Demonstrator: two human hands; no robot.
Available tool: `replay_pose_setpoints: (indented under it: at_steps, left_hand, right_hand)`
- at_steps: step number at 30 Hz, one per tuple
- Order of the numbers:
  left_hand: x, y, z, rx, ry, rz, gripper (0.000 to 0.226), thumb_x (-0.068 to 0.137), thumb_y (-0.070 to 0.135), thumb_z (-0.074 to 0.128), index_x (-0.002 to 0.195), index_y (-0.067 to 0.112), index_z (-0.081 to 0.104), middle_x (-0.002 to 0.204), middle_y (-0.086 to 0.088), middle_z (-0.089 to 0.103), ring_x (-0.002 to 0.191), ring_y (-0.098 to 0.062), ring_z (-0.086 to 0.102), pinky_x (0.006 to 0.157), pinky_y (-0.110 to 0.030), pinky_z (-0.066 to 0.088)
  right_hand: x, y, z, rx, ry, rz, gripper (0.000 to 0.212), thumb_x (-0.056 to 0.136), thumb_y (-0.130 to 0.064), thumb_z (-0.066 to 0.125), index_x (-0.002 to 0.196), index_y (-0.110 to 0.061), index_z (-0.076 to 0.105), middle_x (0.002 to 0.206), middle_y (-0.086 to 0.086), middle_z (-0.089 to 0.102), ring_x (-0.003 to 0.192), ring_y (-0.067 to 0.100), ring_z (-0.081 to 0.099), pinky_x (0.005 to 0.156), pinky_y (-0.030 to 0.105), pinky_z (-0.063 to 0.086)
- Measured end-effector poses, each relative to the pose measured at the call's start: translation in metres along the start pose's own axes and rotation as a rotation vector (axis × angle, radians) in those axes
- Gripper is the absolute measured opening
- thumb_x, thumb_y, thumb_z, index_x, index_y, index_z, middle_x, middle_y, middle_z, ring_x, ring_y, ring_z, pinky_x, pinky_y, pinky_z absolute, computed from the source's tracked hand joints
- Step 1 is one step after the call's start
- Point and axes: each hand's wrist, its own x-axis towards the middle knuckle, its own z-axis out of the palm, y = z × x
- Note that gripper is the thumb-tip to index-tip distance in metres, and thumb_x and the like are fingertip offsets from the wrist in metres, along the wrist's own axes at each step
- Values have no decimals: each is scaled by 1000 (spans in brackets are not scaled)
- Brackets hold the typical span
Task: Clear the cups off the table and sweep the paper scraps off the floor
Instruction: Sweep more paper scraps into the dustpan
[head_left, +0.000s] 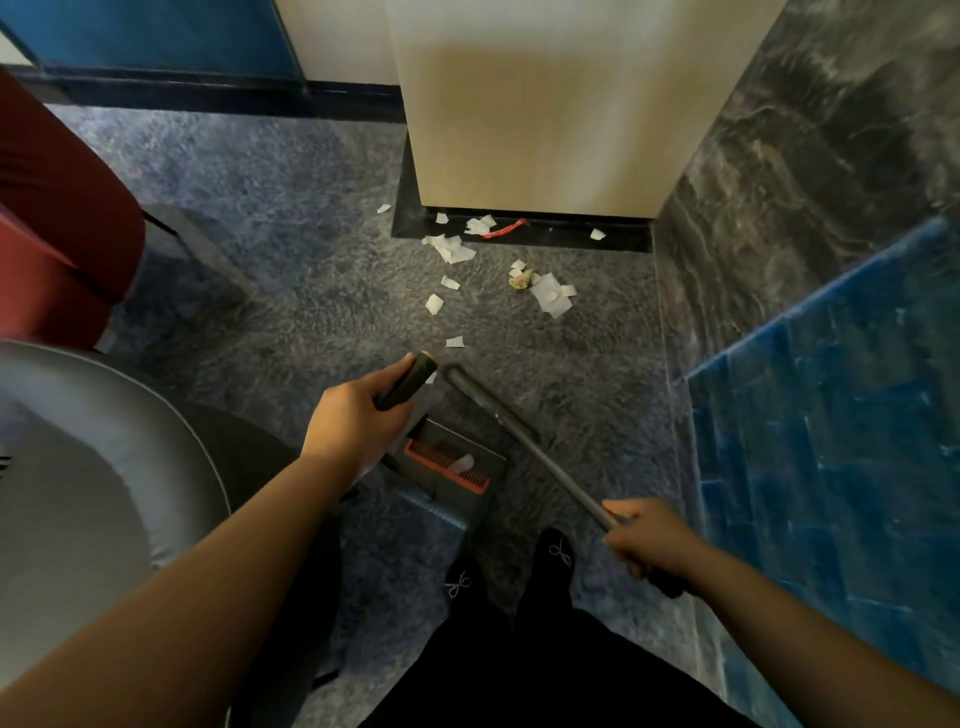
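Both forearms fill the bottom of the frame. Paper scraps (498, 260) lie scattered on the carpet (260, 208) at upper centre, by the base of the pale cabinet (545, 130), with a red strip (504, 229) among them. They sit ahead of both hands, well apart from either; the nearest scrap is just beyond the left hand (358, 415), whose fingers wrap a dark handle (408, 382). Right hand (649, 538) fingers curl round a grey pole (524, 441) slanting up-left. Between them rests the dustpan (457, 467), one scrap inside. No cups show.
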Motion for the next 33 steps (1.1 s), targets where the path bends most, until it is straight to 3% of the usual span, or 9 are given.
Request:
replay_pose_setpoints:
  at_steps: [3,6,11,15,18,22,26,33]
  left_hand:
    - [9,-8,-10,25,44,-7,55,85,25,70,130,49,51,108,6,68,87,-8,65,81,-33,55]
    - [24,-10,-21,20,106,-10,55,84,23,70,131,44,53,114,4,68,97,-9,63,89,-28,49]
    - [59,-5,-37,-4,137,-29,55,83,18,72,131,39,55,116,4,67,99,-5,60,86,-20,42]
    - [96,2,-57,34,133,-51,57,81,18,75,118,55,51,110,4,67,87,-4,61,80,-25,50]
    - [119,8,-67,52,116,-84,60,81,17,76,108,63,48,107,12,63,84,5,58,71,-13,44]
    - [140,5,-71,86,121,-132,61,80,19,76,104,67,48,107,16,62,85,3,60,76,-17,44]
    - [153,0,-77,82,141,-151,60,81,16,75,117,57,50,113,13,63,94,-10,64,81,-22,45]
    - [167,-1,-77,104,159,-150,57,81,20,74,127,46,54,116,6,67,98,-8,62,90,-29,50]
  right_hand:
    - [5,-19,-4,66,69,-8,56,88,7,53,142,-4,41,54,8,53,34,12,44,39,22,36]
    - [16,-45,-16,71,101,-43,58,90,6,54,145,-3,38,47,7,54,30,10,44,40,23,38]
    - [46,-100,-49,33,132,-89,58,90,5,55,145,-1,35,62,14,53,32,12,45,37,20,37]
    - [87,-146,-77,-64,115,-116,50,88,5,57,136,5,45,62,14,53,37,16,45,38,22,37]
    - [125,-177,-99,-160,99,-85,44,86,5,59,129,11,51,63,15,54,43,20,46,42,25,38]
    - [162,-209,-117,-269,38,-54,61,86,1,62,142,0,39,64,14,59,39,16,51,44,26,41]
    - [173,-225,-112,-402,-51,-55,57,87,1,58,141,3,40,66,14,59,39,15,52,47,25,42]
    - [154,-219,-75,-442,-256,-55,56,92,3,51,145,1,33,81,15,60,51,19,51,49,25,43]
